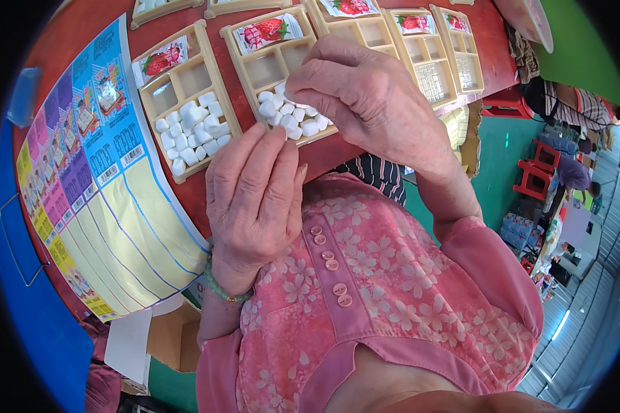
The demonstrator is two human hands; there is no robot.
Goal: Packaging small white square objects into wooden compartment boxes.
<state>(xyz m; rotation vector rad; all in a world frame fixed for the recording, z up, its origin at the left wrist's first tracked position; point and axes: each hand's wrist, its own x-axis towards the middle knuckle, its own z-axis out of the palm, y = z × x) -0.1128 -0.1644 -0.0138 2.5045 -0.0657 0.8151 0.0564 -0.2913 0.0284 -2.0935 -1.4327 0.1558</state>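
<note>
Both hands are at a beige compartment tray. Small white marshmallow-like pieces fill its near compartment, and a packet with a strawberry print lies in its far one; the middle compartments look bare. Over the right part of this tray, my right hand is closed in a pinch, its fingertips just above the white pieces; what they hold is hidden. My left hand is at the tray's near left corner, fingers drawn together and fingertips beside the pieces. I cannot make out anything in it.
To the left stands another tray with white pieces and a strawberry packet. More trays line up on the right. Colourful printed sheets lie on the red table at left. An open cardboard box sits below. Red stools and people appear far right.
</note>
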